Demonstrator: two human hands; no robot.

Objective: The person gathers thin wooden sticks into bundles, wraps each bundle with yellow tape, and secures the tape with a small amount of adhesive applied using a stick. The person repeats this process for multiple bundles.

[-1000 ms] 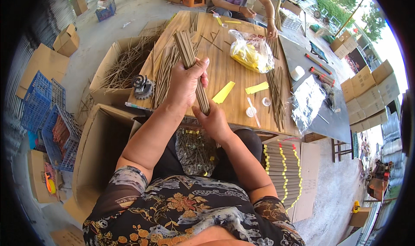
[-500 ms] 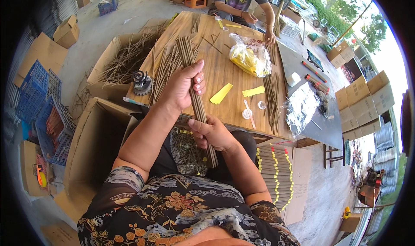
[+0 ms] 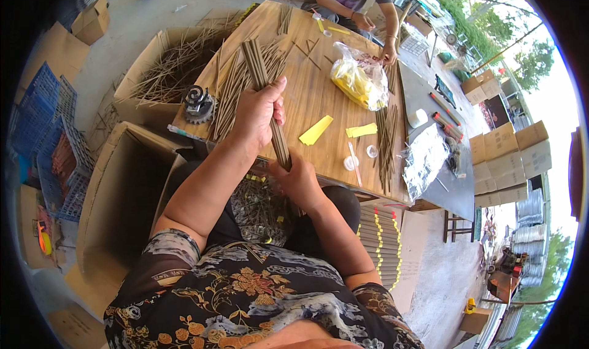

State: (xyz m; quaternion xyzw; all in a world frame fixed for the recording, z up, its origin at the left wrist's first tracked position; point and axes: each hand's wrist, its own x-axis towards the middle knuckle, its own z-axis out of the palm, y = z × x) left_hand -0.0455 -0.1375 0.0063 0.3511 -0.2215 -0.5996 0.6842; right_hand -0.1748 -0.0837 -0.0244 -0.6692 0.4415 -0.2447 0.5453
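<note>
between both hands [image 3: 257, 113], stick bundle [image 3: 265, 94]

Sunlit concrete floor [image 3: 129, 24], wooden table [image 3: 319, 97], cardboard boxes [image 3: 515, 146], blue crates [image 3: 46, 122]

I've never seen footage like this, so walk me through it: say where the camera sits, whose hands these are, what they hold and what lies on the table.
The camera sits on a person's head and looks down through a fisheye lens, so straight edges bend near the rim. The two forearms rising from the bottom are that person's own. The left hand grips a bundle of thin brown sticks near its middle; the right hand holds its lower end. On the wooden table lie more loose sticks, yellow paper strips, a clear bag of yellow stuff and a gear-like metal tool. Another person sits at the far end.
</note>
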